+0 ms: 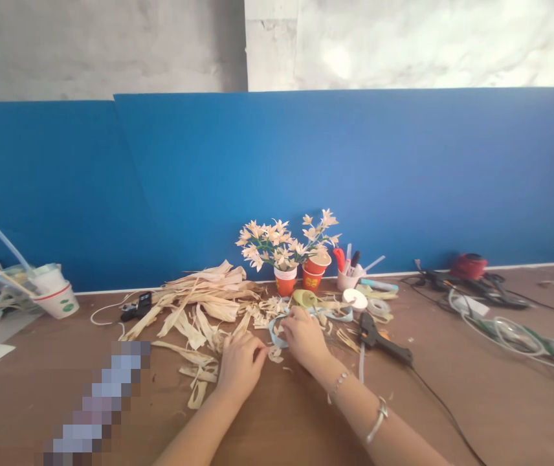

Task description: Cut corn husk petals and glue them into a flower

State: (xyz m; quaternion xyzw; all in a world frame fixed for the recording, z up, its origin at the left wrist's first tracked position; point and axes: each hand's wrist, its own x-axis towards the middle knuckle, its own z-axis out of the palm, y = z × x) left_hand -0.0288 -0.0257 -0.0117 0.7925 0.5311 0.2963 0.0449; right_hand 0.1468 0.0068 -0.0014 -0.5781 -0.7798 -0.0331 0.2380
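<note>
My left hand (242,366) rests low over the brown table, its fingers curled in and the thumb against the index finger. Whatever is in that pinch, if anything, is too small to make out. Dried husk strips (202,327) lie just left of it. My right hand (305,335) reaches among scraps with its fingers bent together and pointing down. Its fingertips are beside a light blue ribbon (277,333), and their contact is unclear. A pale husk scrap (275,354) lies between both hands. Behind them stand husk flowers (277,241) in red paper cups (285,285).
A black glue gun (386,343) lies right of my right hand, its cord trailing forward. Behind it are a tape roll (378,307) and a cup of pens (347,278). Cables (510,333) spread at right. A white cup (58,301) tilts at left. A blue partition (354,162) backs the table.
</note>
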